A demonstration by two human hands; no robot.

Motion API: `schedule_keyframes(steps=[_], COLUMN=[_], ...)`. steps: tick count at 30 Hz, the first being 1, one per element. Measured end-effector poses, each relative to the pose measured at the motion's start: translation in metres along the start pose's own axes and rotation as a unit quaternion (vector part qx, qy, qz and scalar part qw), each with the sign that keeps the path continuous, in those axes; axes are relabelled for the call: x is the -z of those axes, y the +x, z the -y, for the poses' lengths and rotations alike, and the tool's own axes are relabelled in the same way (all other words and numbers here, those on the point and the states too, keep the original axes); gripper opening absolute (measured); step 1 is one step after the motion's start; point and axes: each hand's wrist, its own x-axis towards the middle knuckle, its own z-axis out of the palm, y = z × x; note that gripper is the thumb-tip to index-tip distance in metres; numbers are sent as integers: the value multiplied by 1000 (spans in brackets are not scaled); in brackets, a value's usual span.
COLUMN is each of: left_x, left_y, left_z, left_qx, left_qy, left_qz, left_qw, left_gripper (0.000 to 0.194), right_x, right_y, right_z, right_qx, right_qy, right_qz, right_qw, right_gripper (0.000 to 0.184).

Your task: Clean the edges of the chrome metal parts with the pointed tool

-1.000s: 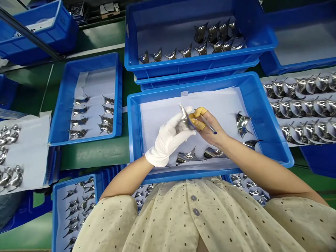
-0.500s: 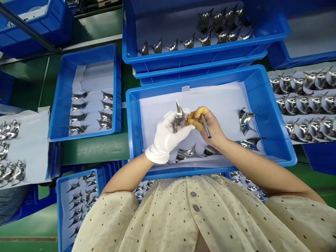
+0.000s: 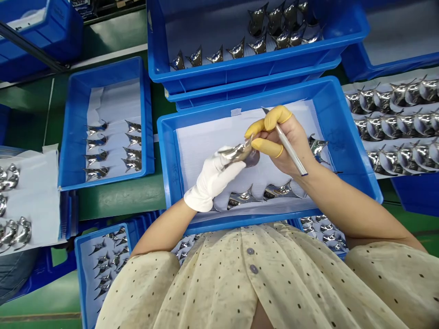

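Observation:
My left hand (image 3: 210, 182), in a white glove, grips a shiny curved metal part (image 3: 236, 152) above the blue tray (image 3: 163, 160). My right hand (image 3: 297, 137) wears yellow finger cots. Its fingertips touch the right end of that part, and a slim silver craft knife (image 3: 291, 150) is held between its fingers, pointed tip up and blue end down. Below the hands, two similar metal parts (image 3: 244, 197) lie along the tray's near side. Another metal part (image 3: 318, 148) lies at the right, partly hidden by my right wrist.
Stacked blue trays (image 3: 219, 75) holding metal parts stand behind. A smaller blue tray (image 3: 147, 119) with several parts is on the left. Rows of parts (image 3: 394, 123) lie on white paper at the right. Another tray (image 3: 81, 269) of parts sits lower left.
The metal part has turned from pointing upward to lying nearly sideways. My right hand has shifted up and right, bringing the craft knife more fully into view. The whole view has shifted slightly.

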Motion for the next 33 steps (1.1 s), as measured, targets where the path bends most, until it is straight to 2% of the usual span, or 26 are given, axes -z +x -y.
schedule_keyframes(steps=[3,6,11,14,18,22,24,28,33], left_x=[2,3,5,9,13,13,12,11,13], left_y=[-1,2,5,5,7,8,6,2,4], left_z=[-2,-3,-6,-4,-2,-4,-5,-6,-8], left_qx=[86,115,88,51,0,-14,16,92,91], left_qy=[-64,-99,-82,-34,25,29,4,-53,-87], left_qz=[-10,-21,-34,-43,-41,-38,-31,-33,-35], left_qw=[994,988,992,997,999,999,999,994,991], left_gripper=[56,51,49,50,50,49,53,55,43], right_x=[-3,-10,-16,-16,-18,-20,-20,-21,-18], right_y=[-6,-12,-16,-17,-19,-21,-20,-20,-24], right_z=[5,8,1,-7,-15,-17,-18,-17,-12], right_qx=[50,123,187,234,294,305,301,233,203], right_qy=[-33,-43,-90,-137,-169,-202,-181,-127,-139], right_qz=[-23,-10,-28,-41,-19,-19,-29,-59,-2], right_qw=[998,991,978,962,940,931,936,962,969], right_gripper=[49,44,39,40,42,33,30,28,24])
